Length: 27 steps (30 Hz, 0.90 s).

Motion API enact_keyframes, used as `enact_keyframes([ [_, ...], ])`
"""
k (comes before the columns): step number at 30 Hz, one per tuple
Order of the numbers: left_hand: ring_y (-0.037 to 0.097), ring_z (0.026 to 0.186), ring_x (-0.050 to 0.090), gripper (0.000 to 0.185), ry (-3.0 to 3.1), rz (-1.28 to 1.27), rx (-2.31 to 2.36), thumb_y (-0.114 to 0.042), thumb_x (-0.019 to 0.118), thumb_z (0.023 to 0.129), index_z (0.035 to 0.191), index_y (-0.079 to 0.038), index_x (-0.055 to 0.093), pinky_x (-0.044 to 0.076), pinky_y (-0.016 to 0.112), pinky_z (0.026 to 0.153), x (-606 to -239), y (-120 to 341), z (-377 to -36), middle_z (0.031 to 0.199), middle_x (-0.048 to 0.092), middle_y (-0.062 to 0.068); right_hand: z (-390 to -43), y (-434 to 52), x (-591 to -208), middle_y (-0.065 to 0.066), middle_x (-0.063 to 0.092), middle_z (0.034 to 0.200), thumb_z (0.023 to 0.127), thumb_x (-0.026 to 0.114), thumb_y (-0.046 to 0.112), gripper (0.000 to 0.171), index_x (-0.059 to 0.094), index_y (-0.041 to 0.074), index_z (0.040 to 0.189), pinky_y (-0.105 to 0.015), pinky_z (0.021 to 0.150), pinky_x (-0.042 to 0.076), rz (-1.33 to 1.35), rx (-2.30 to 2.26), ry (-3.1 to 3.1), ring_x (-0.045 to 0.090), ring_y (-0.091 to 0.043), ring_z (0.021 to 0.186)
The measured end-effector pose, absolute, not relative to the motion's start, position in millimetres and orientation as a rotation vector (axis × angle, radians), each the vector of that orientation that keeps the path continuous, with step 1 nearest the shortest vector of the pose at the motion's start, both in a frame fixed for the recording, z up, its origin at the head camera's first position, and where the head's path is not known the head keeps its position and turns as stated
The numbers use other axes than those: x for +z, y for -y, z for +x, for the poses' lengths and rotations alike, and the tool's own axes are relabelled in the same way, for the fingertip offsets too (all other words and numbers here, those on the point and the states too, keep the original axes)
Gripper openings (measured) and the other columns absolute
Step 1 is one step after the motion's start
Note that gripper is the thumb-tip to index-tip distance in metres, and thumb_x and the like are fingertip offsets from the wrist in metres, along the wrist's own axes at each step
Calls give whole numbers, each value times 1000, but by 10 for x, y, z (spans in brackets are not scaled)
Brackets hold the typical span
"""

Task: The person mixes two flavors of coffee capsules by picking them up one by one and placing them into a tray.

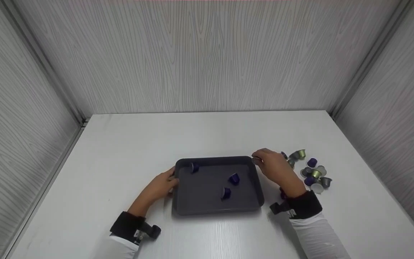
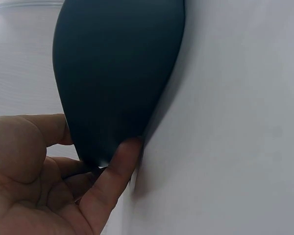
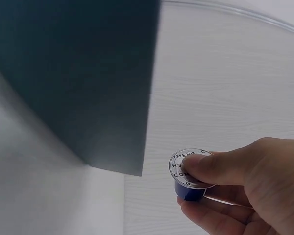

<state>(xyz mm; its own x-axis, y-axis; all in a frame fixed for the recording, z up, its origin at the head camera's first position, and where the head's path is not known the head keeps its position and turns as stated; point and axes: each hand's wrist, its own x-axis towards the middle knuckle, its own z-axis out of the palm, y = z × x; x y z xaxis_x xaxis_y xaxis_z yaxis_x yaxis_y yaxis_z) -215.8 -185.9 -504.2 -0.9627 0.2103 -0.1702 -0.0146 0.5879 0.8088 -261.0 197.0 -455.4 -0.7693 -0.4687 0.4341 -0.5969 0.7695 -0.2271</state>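
A dark grey rectangular tray (image 1: 203, 190) lies on the white table, with three dark blue coffee capsules (image 1: 234, 178) spread inside it. My left hand (image 1: 160, 185) grips the tray's left edge. In the left wrist view, its thumb and fingers (image 2: 120, 159) bracket the end of the tray's outer wall (image 2: 120, 73). At the tray's far right corner, my right hand (image 1: 275, 168) pinches a blue coffee capsule (image 3: 188, 193) by its silver, lettered lid and its base. The tray wall (image 3: 88, 98) stands beside this capsule in the right wrist view.
To the right of my right hand lies a loose pile of coffee capsules (image 1: 315, 174) in green, grey, blue and white. A dark red one (image 1: 283, 194) shows partly behind my right wrist. Grey wood-grain panels (image 1: 207, 57) enclose the table at the back and both sides.
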Motion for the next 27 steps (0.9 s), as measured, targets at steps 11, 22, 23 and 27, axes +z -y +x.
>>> enact_keyframes([
  [11,29,115,56,60,-2591,154,1294,-19,51,99,155,-13,30,50,45,88,-5046,1858,-2160,146,45,19,-2449,-1824,-4452,-6,69,99,89,71,8,16,70,5,104,-39,73,54,958,503,2664,67,-23,87],
  [22,30,121,51,61,-2623,155,1243,-22,51,99,155,-9,28,40,48,99,-5031,1856,-2153,150,41,18,-2277,-1677,-4419,-5,67,94,86,70,2,15,70,4,101,-36,72,53,1194,500,2689,65,-20,83],
  [23,30,119,52,61,-2628,155,1236,-22,51,99,155,-8,28,41,48,99,-5030,1856,-2153,149,41,19,-2262,-1664,-4426,-4,66,92,86,70,3,13,71,5,99,-36,71,53,1213,491,2702,64,-19,81],
  [27,29,112,56,62,-2636,152,1228,-21,51,99,154,-8,29,45,46,93,-5031,1852,-2154,148,43,19,-2210,-1612,-4452,0,63,85,85,71,4,8,71,8,92,-34,66,51,1276,442,2789,59,-15,74],
])
